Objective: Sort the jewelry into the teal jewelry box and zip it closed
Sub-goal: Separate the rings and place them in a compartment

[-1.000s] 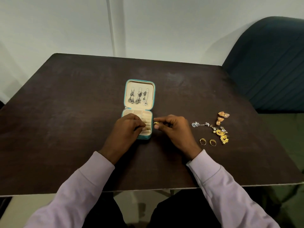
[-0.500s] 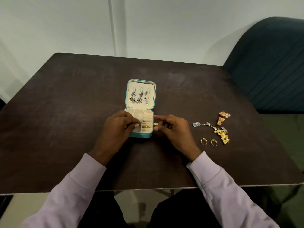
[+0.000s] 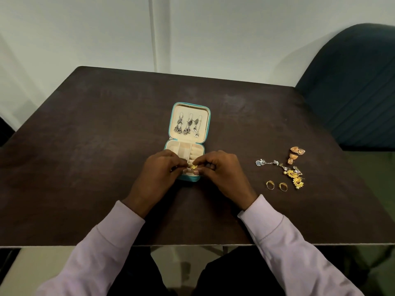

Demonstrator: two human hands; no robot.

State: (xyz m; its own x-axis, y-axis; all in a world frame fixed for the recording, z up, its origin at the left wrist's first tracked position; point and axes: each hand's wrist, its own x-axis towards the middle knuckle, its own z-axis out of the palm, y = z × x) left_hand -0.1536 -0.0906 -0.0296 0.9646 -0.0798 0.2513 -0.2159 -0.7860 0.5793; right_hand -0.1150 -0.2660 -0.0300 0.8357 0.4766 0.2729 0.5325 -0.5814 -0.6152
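Observation:
The teal jewelry box (image 3: 207, 133) lies open on the dark table, its cream lid holding three silver drop earrings (image 3: 188, 124). Over the front of the cream tray, my left hand (image 3: 159, 170) and my right hand (image 3: 222, 170) meet, fingertips pinching a small gold ring (image 3: 193, 167) between them. The hands hide the tray's front part. To the right on the table lie two gold rings (image 3: 276, 186), yellow flower earrings (image 3: 294, 177), a silver and blue earring (image 3: 266, 162) and rose-gold earrings (image 3: 296, 153).
A dark brown table (image 3: 96, 146) reaches from the wall to its front edge near my body. A dark teal chair (image 3: 352, 86) stands at the right rear corner.
My right hand has moved left with the gold ring, over the tray's front. My left hand's fingers have come to meet it at the ring.

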